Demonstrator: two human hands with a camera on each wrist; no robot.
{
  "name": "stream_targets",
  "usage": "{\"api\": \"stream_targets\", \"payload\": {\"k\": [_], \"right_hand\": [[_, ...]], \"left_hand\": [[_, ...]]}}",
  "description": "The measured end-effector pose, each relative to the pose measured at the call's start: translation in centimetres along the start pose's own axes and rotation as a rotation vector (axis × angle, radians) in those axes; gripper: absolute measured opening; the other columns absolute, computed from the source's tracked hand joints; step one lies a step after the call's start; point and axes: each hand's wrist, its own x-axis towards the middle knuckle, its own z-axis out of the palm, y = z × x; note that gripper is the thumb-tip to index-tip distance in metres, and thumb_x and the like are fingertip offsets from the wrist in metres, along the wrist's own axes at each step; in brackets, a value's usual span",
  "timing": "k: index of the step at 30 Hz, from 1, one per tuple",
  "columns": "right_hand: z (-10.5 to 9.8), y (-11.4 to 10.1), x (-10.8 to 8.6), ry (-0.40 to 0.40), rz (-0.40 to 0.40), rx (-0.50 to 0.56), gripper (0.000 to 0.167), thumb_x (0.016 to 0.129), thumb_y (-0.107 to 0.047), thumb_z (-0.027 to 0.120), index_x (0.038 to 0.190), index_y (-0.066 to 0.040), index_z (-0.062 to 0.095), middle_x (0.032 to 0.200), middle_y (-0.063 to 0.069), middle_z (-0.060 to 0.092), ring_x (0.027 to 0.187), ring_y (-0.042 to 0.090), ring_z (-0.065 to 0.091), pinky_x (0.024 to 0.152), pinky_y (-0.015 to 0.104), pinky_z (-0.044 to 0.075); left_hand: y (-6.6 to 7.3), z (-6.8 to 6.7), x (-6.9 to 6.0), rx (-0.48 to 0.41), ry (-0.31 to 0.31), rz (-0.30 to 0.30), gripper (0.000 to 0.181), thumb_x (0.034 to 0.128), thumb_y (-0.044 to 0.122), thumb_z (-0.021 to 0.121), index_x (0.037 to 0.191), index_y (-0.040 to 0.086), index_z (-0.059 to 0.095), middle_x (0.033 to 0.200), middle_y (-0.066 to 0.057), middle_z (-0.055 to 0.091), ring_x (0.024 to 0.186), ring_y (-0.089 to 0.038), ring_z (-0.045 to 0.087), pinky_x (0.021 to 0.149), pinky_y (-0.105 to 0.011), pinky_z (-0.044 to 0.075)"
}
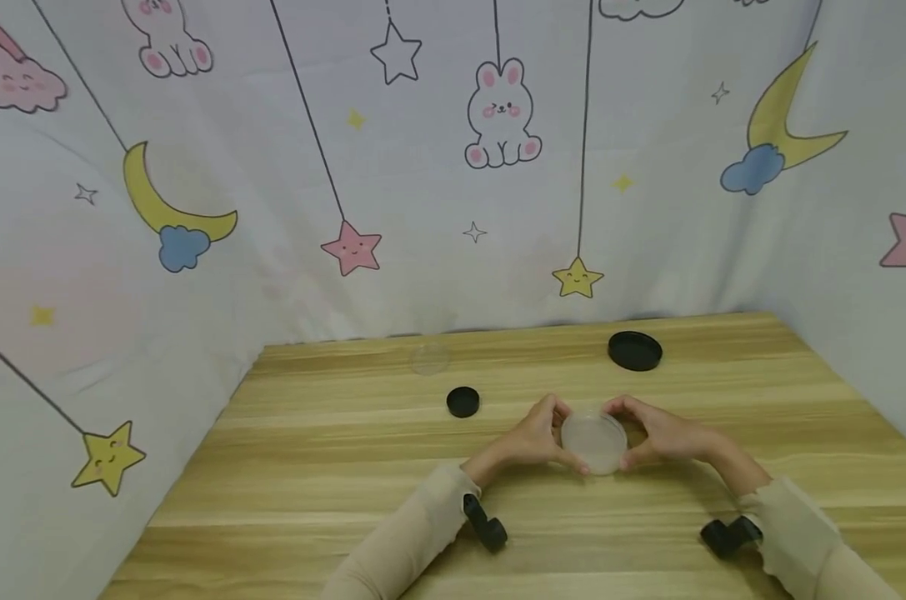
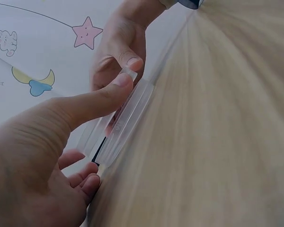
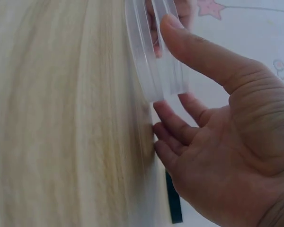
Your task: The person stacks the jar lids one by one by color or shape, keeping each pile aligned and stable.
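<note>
A clear, round, shallow plastic lid [image 1: 593,437] is held between both hands. The left hand [image 1: 533,437] pinches its left edge with thumb and fingertips, and the right hand [image 1: 664,432] does likewise at the right edge. Both wrist views show a second translucent round piece, like a shallow dish [image 2: 125,125], resting on the table right under the lid. A narrow gap separates the two in the left wrist view. In the right wrist view the right thumb [image 3: 199,49] lies against the upper lid [image 3: 174,75], with the other fingers near the lower rims.
On the wooden table [image 1: 332,442] lie a small black round cap [image 1: 463,402], a larger black round lid [image 1: 635,351] at the back right, and a clear disc [image 1: 429,359] at the back. A patterned cloth [image 1: 422,183] hangs behind the table and along its sides.
</note>
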Motion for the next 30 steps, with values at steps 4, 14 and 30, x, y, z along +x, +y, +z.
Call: {"api": "stream_targets", "payload": {"k": [4, 14, 30], "right_hand": [[0.05, 0.36, 0.1, -0.001, 0.001, 0.004, 0.071, 0.079, -0.022, 0.082, 0.131, 0.006, 0.042, 0.136, 0.027, 0.047, 0.126, 0.0, 0.044, 0.097, 0.007, 0.036], [0.16, 0.88, 0.06, -0.005, 0.007, 0.02, 0.071, 0.079, -0.023, 0.082, 0.131, 0.003, 0.042, 0.138, 0.026, 0.046, 0.115, -0.019, 0.037, 0.096, 0.006, 0.033], [-0.02, 0.89, -0.06, -0.013, 0.05, 0.026, 0.073, 0.08, -0.024, 0.08, 0.136, 0.003, 0.041, 0.141, 0.026, 0.045, 0.123, -0.003, 0.041, 0.096, 0.008, 0.036]], "left_hand": [[-0.19, 0.01, 0.07, 0.026, -0.006, 0.021, 0.067, 0.0648, 0.009, 0.091, 0.114, 0.003, 0.045, 0.109, -0.004, 0.049, 0.093, -0.002, 0.038, 0.082, -0.015, 0.036], [-0.42, 0.02, 0.05, 0.07, -0.024, -0.004, 0.067, 0.0671, 0.017, 0.09, 0.116, 0.006, 0.046, 0.112, -0.004, 0.048, 0.097, -0.006, 0.036, 0.086, -0.018, 0.035], [-0.51, 0.02, 0.15, 0.073, -0.041, -0.019, 0.066, 0.0701, 0.019, 0.088, 0.119, 0.008, 0.045, 0.114, 0.0, 0.046, 0.099, -0.005, 0.036, 0.088, -0.019, 0.034]]}}
